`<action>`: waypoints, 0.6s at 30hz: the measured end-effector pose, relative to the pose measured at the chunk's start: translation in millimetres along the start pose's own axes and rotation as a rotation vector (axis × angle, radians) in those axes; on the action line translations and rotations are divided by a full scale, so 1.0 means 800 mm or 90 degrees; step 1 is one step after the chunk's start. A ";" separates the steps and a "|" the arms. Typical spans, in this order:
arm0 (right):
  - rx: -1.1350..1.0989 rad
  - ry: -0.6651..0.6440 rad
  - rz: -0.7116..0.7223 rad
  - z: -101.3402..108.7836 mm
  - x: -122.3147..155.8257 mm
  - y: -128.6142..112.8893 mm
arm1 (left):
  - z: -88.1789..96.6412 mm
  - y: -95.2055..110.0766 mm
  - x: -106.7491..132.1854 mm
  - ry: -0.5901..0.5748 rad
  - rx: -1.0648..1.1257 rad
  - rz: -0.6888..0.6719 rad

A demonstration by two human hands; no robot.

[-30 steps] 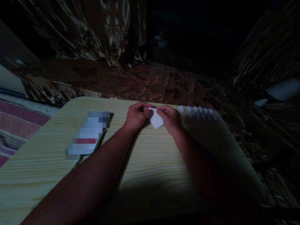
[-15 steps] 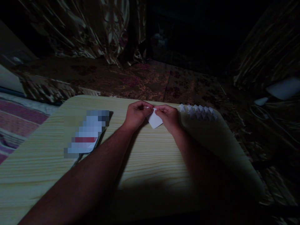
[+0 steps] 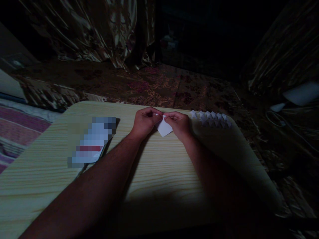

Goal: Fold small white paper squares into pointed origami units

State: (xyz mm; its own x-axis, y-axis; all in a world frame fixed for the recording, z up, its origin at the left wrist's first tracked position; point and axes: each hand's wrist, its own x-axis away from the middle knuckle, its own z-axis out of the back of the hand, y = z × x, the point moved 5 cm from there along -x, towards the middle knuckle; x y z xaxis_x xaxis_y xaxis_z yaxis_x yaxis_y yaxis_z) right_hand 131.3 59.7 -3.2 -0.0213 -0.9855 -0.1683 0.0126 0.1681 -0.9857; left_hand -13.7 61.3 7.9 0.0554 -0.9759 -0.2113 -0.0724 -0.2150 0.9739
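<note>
A small white piece of paper [image 3: 163, 127] is held between my two hands near the far edge of the wooden table [image 3: 161, 166]. One corner of it points toward me. My left hand [image 3: 147, 121] pinches its upper left side between thumb and fingers. On the upper right side, my right hand [image 3: 179, 123] grips it the same way, thumb on top. Both thumbs nearly meet, and the fingers cover the paper's top part. To the right of my right hand, several white folded paper stars [image 3: 208, 115] lie in rows.
A phone-like device [image 3: 96, 139], blurred by pixelation, lies on the left of the table. A striped cloth [image 3: 22, 129] is beyond the left edge. Patterned curtains [image 3: 112, 33] hang behind. A white object [image 3: 302, 94] with a cable stands off to the right.
</note>
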 end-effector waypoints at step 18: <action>-0.020 0.003 -0.032 -0.001 0.000 0.003 | 0.002 -0.002 0.000 0.003 -0.012 -0.003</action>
State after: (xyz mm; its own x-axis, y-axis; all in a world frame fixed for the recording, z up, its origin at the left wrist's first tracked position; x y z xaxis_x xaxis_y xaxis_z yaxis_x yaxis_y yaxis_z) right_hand 130.5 60.5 -5.8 -0.0251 -0.9927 -0.1183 -0.0205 0.1188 -0.9927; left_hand -14.8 61.8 6.1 0.0609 -0.9748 -0.2148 -0.0531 -0.2181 0.9745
